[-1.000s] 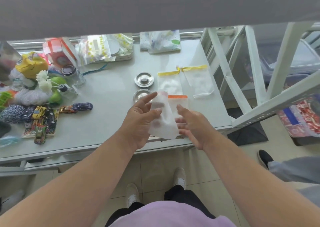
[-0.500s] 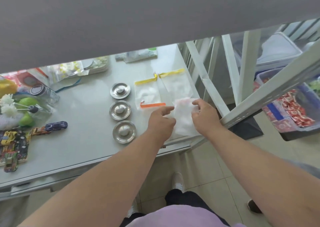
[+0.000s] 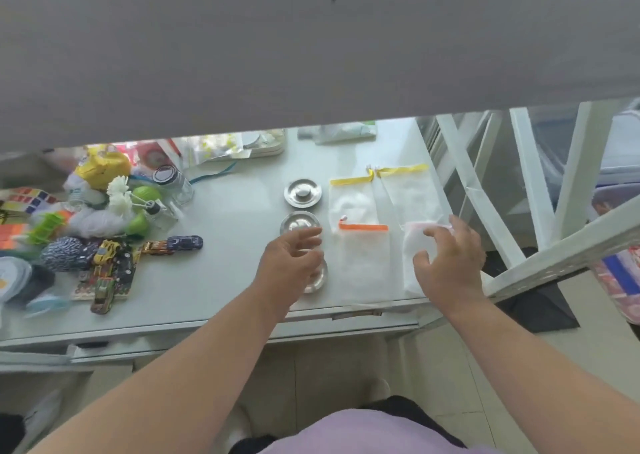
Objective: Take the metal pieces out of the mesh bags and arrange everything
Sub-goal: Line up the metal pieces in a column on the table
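Three round metal pieces lie in a column on the white table (image 3: 225, 280): the far one (image 3: 302, 193), the middle one (image 3: 298, 220), and a near one (image 3: 319, 278) mostly hidden under my left hand (image 3: 289, 266). To their right, flat mesh bags lie in two rows: two yellow-trimmed ones (image 3: 353, 200) (image 3: 412, 195), an orange-trimmed one (image 3: 365, 263) and a pink-trimmed one (image 3: 415, 245). My left hand hovers over the metal pieces with fingers apart and holds nothing. My right hand (image 3: 450, 263) is spread over the pink-trimmed bag's right side, fingers apart.
Toy cars (image 3: 173, 244), yarn (image 3: 65, 252), a glass jar (image 3: 173, 181), a yellow bag (image 3: 102, 166) and other clutter fill the table's left. A white shelf frame (image 3: 540, 256) and storage bins stand right. A grey panel (image 3: 311, 55) hides the table's far part.
The pink-trimmed bag went from held in the air to lying flat at the right of the orange one. My left hand left it and moved left over the metal pieces.
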`<state>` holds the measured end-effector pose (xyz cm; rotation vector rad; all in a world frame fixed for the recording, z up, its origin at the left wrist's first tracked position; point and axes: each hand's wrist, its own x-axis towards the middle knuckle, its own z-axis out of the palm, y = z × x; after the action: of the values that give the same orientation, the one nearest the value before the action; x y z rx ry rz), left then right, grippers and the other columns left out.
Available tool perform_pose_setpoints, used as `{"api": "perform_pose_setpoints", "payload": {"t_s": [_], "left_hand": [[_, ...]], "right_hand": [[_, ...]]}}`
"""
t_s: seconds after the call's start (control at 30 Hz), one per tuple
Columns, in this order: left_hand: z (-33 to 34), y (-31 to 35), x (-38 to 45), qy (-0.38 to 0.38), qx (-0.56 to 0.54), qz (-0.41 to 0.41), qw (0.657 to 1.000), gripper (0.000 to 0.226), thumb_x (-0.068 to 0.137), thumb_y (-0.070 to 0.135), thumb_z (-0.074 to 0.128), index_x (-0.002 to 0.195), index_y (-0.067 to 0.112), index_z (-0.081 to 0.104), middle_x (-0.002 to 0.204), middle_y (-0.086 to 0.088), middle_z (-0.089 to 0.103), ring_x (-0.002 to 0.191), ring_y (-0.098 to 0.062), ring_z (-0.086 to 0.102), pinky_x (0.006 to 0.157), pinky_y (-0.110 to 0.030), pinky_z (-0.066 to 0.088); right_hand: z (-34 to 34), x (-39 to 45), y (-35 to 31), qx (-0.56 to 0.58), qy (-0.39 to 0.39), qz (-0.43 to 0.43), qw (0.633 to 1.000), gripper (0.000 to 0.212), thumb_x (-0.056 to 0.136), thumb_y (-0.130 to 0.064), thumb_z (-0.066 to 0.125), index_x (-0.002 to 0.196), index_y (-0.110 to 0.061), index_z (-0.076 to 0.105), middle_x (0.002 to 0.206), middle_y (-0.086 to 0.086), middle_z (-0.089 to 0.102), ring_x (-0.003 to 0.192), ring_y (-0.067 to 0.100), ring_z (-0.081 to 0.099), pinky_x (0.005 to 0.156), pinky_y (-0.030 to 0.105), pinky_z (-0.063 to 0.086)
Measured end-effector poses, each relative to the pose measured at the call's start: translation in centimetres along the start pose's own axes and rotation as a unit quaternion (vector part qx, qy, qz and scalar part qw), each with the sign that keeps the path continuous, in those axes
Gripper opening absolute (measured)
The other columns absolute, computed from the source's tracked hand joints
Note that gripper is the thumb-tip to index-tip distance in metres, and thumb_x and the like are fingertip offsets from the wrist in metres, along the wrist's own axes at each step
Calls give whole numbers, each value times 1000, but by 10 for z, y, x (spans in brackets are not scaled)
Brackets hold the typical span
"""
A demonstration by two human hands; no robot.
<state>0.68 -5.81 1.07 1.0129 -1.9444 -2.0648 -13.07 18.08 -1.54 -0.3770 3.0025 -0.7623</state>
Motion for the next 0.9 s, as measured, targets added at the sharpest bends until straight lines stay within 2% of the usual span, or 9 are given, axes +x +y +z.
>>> {"api": "perform_pose_setpoints", "payload": {"t_s": [0.07, 0.23, 0.37, 0.53, 0.63, 0.7, 0.73, 0.8, 0.9], "left_hand": [[-30, -3, 11, 1, -35, 20, 999, 34, 94, 2, 75, 119, 24, 81, 117, -3, 79, 95, -16, 76, 79, -37, 68], [-80, -9, 21, -6, -62, 28, 998, 32, 96, 6, 75, 118, 28, 79, 118, -4, 76, 87, -8, 75, 74, -28, 64], [-92, -1, 35, -19, 1, 64, 998, 28, 95, 18, 79, 119, 32, 79, 119, 2, 76, 80, -3, 73, 78, -32, 66], [-83, 11, 81, 26, 160, 107, 981, 32, 95, 25, 74, 125, 35, 76, 113, 9, 72, 70, 3, 64, 63, -14, 51], [-73, 10, 105, 12, 274, 95, 957, 46, 101, 32, 66, 147, 35, 62, 146, -3, 61, 117, -19, 65, 98, -31, 52], [-71, 7, 114, -43, 398, 93, 911, 55, 108, 41, 55, 162, 35, 45, 175, 1, 28, 154, -27, 36, 127, -44, 28], [-71, 7, 117, -71, 451, 97, 884, 55, 110, 45, 49, 164, 38, 40, 179, 6, 17, 160, -28, 24, 131, -46, 19], [-72, 7, 123, -98, 516, 107, 844, 54, 112, 49, 38, 166, 43, 34, 180, 14, 12, 159, -28, 21, 130, -50, 17], [-74, 8, 133, -96, 547, 109, 824, 53, 113, 48, 35, 166, 44, 33, 177, 19, 20, 156, -25, 25, 127, -52, 21]], "right_hand": [[12, -12, -23, 48, 40, -54, 997, 32, 83, -7, 75, 113, -16, 73, 140, 13, 62, 136, 40, 46, 113, 59, 36], [34, -37, -88, 98, -23, -61, 993, 23, 92, -12, 74, 114, -17, 73, 122, 3, 72, 123, 30, 57, 110, 47, 42], [41, -11, -123, 110, -34, -92, 989, 22, 94, -12, 72, 116, -15, 75, 121, 4, 75, 120, 31, 60, 109, 44, 44], [62, 50, -146, 64, -70, -142, 985, 27, 97, -19, 69, 124, -18, 74, 127, 6, 74, 126, 33, 57, 110, 43, 42], [76, 77, -149, 2, -117, -174, 978, 35, 99, -26, 67, 134, -26, 70, 138, 3, 70, 135, 30, 53, 113, 44, 39], [86, 85, -149, -47, -141, -207, 967, 38, 100, -30, 63, 138, -30, 67, 140, -1, 69, 136, 29, 52, 112, 44, 40], [90, 88, -150, -78, -152, -227, 959, 37, 102, -31, 60, 138, -32, 67, 141, -4, 69, 136, 29, 52, 110, 45, 41], [98, 93, -152, -147, -174, -263, 938, 34, 106, -32, 50, 137, -34, 64, 147, -9, 63, 141, 27, 48, 109, 46, 42], [106, 96, -154, -191, -177, -287, 922, 36, 110, -31, 41, 140, -37, 60, 156, -15, 54, 149, 22, 41, 110, 45, 40]]}}
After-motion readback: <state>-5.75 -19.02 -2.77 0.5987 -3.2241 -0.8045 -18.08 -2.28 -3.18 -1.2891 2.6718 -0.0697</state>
